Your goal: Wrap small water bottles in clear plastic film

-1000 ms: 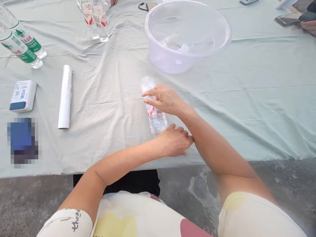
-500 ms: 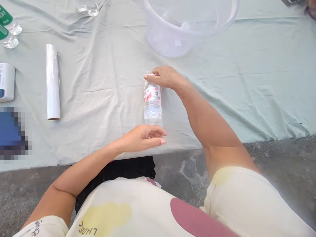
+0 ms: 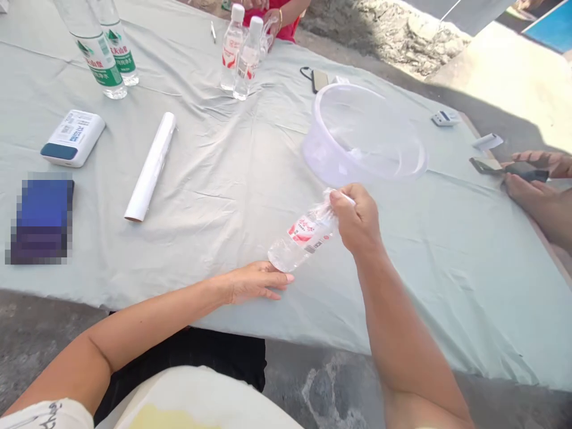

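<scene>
A clear plastic water bottle (image 3: 298, 239) with a red and white label is tilted over the table, its base toward me on the left. My right hand (image 3: 358, 219) is closed around its neck, where crinkled clear plastic wrap (image 3: 329, 205) gathers near the white cap. Beside the bottle's base lies my left hand (image 3: 259, 281), open with fingers stretched out; whether it touches the bottle I cannot tell. Left of the bottle, a roll of clear plastic wrap (image 3: 151, 170) lies on the cloth.
A translucent plastic basin (image 3: 333, 158) stands just beyond my right hand. Red-labelled bottles (image 3: 245, 62) and green-labelled bottles (image 3: 103, 68) stand farther back. A white box-shaped device (image 3: 74, 138) sits at left. Another person's hands (image 3: 536, 179) hold a phone at the right edge.
My right hand has tilted the bottle, its neck swinging to the right. My left hand's fingers have straightened by its base. The view has lifted, showing more of the table's far side.
</scene>
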A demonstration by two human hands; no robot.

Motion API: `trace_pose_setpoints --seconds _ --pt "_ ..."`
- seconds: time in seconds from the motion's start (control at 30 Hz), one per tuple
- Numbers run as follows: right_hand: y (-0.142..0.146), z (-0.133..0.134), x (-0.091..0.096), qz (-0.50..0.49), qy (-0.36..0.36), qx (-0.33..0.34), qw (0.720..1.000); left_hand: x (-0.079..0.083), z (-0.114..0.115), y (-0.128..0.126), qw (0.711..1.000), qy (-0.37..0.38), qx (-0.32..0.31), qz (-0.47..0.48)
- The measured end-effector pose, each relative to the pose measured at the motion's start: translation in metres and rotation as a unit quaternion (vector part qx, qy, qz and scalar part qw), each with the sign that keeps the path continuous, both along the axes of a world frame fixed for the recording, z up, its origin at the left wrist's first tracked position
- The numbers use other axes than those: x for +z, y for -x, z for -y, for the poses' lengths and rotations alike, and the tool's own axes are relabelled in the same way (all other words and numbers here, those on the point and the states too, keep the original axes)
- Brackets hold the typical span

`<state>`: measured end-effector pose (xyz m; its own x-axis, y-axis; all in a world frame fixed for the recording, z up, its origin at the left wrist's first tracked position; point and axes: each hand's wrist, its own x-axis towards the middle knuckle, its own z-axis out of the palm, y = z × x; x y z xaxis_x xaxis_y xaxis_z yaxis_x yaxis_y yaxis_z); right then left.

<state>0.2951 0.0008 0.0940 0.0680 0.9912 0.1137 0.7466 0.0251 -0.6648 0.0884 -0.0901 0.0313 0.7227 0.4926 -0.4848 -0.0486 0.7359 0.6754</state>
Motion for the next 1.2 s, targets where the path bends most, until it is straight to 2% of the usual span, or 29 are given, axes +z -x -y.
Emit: trace_pose_setpoints --seconds 0.1,0.17,0.23,0.3,0.43,0.6,0.67,0.73,0.83,0.9,0.93,1.07,1.13,1.2 --pt "0.011 0.012 0.024 -0.053 -0.159 -0.006 0.986 0.002 -0.012 0.011 0.985 0.089 0.112 0.096" --pt "0.022 0.015 0.032 -0.084 -0.257 0.029 0.962 0.004 -0.026 0.019 0.970 0.113 0.144 0.162" --pt "0.035 0.013 0.033 -0.098 -0.308 0.068 0.944 0.003 -0.041 0.028 0.965 0.121 0.158 0.174" --pt "0.049 0.008 0.030 -0.086 -0.324 0.114 0.935 -0.002 -0.053 0.035 0.964 0.136 0.171 0.153" --pt "0.076 -0.009 0.023 -0.068 -0.292 0.196 0.934 -0.016 -0.063 0.047 0.952 0.124 0.218 0.174" --pt "0.092 -0.050 0.025 -0.126 -0.210 0.170 0.955 -0.022 -0.065 0.059 0.965 -0.030 0.188 0.183" --pt "0.093 -0.073 0.026 -0.171 -0.173 0.160 0.956 -0.021 -0.068 0.063 0.961 -0.107 0.185 0.176" --pt "0.093 -0.099 0.026 -0.175 -0.155 0.140 0.962 -0.019 -0.071 0.066 0.951 -0.146 0.202 0.183" --pt "0.094 -0.147 0.030 -0.067 -0.229 0.098 0.966 -0.019 -0.076 0.070 0.947 -0.086 0.252 0.181" --pt "0.095 -0.185 0.032 0.041 -0.289 0.064 0.954 -0.021 -0.077 0.070 0.948 -0.039 0.271 0.161" --pt "0.095 -0.204 0.033 0.091 -0.295 0.048 0.950 -0.021 -0.078 0.070 0.951 -0.030 0.270 0.149" --pt "0.095 -0.268 0.028 0.188 -0.232 -0.014 0.954 -0.023 -0.079 0.071 0.957 -0.017 0.261 0.127" --pt "0.098 -0.279 0.026 0.206 -0.193 -0.023 0.959 -0.022 -0.081 0.071 0.955 0.002 0.268 0.131" --pt "0.102 -0.274 0.031 0.218 -0.155 0.001 0.964 -0.022 -0.082 0.071 0.952 0.016 0.273 0.133"
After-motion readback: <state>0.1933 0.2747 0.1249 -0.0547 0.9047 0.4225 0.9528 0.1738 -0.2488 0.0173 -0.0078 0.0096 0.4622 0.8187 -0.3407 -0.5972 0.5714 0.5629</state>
